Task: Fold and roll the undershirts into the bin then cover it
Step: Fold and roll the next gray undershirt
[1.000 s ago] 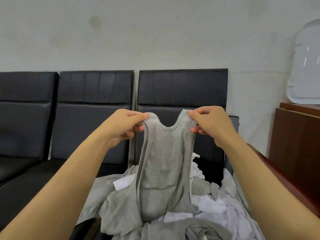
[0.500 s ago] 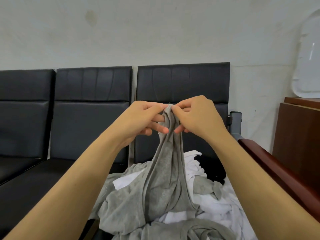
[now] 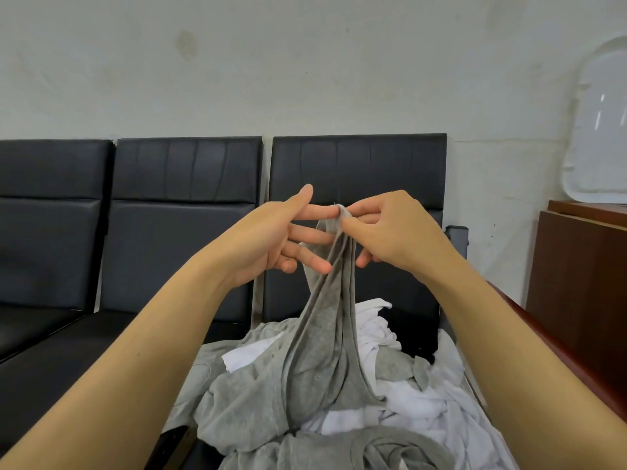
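Observation:
A grey undershirt (image 3: pixel 322 340) hangs folded lengthwise, its two straps gathered together at the top. My right hand (image 3: pixel 386 232) pinches both straps between thumb and fingers. My left hand (image 3: pixel 288 235) is beside it with fingers spread and straight, the fingertips touching the strap fabric. The shirt's lower end rests on a pile of grey and white undershirts (image 3: pixel 390 401) heaped on the chair seat below. No bin shows in the frame.
A row of black padded chairs (image 3: pixel 183 205) stands against a pale wall. A brown wooden cabinet (image 3: pixel 580 283) is at the right, with a clear plastic lid (image 3: pixel 597 130) leaning on the wall above it. A reddish wooden armrest (image 3: pixel 549 354) runs under my right forearm.
The straps, held apart a second ago, were brought together. My left hand has let go and spread its fingers; my right hand now holds both straps alone.

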{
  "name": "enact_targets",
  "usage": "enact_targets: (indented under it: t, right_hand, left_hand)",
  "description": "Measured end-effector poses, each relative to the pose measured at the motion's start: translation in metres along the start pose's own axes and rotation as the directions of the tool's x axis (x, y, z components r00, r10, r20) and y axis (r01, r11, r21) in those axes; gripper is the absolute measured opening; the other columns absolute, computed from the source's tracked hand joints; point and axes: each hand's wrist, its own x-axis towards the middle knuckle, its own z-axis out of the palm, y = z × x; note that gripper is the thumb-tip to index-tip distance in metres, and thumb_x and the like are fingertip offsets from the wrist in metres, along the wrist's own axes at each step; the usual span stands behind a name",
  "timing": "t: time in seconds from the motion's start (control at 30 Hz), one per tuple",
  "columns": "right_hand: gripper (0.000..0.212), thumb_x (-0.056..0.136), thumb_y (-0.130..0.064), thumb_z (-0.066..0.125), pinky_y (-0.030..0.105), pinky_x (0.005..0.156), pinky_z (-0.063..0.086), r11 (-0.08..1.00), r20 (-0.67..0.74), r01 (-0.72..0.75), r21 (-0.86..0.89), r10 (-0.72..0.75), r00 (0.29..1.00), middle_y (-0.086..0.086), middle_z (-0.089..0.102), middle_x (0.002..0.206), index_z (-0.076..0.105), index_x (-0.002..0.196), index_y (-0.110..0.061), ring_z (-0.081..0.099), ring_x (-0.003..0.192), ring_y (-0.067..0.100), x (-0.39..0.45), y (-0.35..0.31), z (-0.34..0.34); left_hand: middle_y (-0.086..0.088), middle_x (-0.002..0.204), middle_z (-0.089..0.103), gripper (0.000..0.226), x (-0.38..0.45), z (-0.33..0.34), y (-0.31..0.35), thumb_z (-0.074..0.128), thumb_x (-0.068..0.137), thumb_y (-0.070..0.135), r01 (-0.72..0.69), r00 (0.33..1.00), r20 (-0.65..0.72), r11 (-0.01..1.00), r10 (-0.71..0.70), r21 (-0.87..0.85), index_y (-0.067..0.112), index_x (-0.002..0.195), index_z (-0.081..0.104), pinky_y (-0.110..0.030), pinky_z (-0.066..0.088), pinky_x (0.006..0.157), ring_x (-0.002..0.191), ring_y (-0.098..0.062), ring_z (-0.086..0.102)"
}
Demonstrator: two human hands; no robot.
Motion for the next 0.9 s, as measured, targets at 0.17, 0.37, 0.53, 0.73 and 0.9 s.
enact_targets:
  t: [0.17,0.37,0.53,0.73,0.9]
  right_hand:
    - [0.02,0.098,-0.018,0.06,0.012,0.051,0.049,0.991,-0.005,-0.05,0.121,0.051,0.999,-0.009,0.079,0.078,0.076,0.105,-0.028,0.075,0.064,0.009,-0.001,0.001,-0.012]
    - [0.018,0.102,-0.017,0.06,0.015,0.048,0.049,0.918,0.044,-0.141,0.37,0.134,0.99,-0.004,0.081,0.09,0.074,0.113,-0.02,0.078,0.076,0.015,-0.001,0.004,-0.023]
    - [0.019,0.103,-0.018,0.061,0.015,0.043,0.044,0.857,0.085,-0.17,0.486,0.147,0.985,0.001,0.08,0.1,0.074,0.116,-0.017,0.076,0.07,0.015,-0.001,0.007,-0.027]
    - [0.018,0.103,-0.019,0.061,0.014,0.043,0.047,0.795,0.069,-0.176,0.58,0.167,0.983,0.002,0.08,0.105,0.074,0.114,-0.015,0.079,0.078,0.019,0.0,0.009,-0.028]
    - [0.018,0.103,-0.019,0.061,0.014,0.045,0.049,0.729,0.019,-0.158,0.666,0.194,0.981,0.006,0.08,0.101,0.074,0.113,-0.013,0.078,0.077,0.017,0.002,0.015,-0.032]
  left_hand:
    - [0.008,0.114,0.078,0.027,-0.002,-0.008,-0.005,0.056,0.105,0.041,-0.082,0.995,-0.031,0.977,0.09,0.198,0.033,0.129,0.065,-0.024,0.04,0.056,0.077,-0.017,0.075]
    - [0.014,0.117,0.071,0.045,0.005,-0.017,-0.037,0.074,0.09,0.048,0.018,0.997,-0.076,0.933,0.01,0.359,0.039,0.132,0.06,-0.025,0.05,0.061,0.088,-0.012,0.075]
    - [0.017,0.118,0.074,0.03,0.01,-0.013,-0.053,0.073,0.093,0.046,0.073,0.995,0.041,0.952,-0.089,0.297,0.036,0.121,0.071,-0.023,0.044,0.062,0.082,-0.012,0.07]
    - [0.01,0.099,0.076,0.017,0.014,-0.012,-0.058,0.068,0.098,0.039,0.051,0.998,0.016,0.958,-0.058,0.284,0.026,0.091,0.076,-0.022,0.04,0.057,0.073,-0.014,0.068]
    - [0.002,0.103,0.077,0.04,0.01,-0.019,-0.045,0.049,0.108,0.041,0.043,0.999,-0.041,0.974,-0.035,0.224,0.006,0.122,0.061,-0.022,0.035,0.049,0.067,-0.018,0.068]
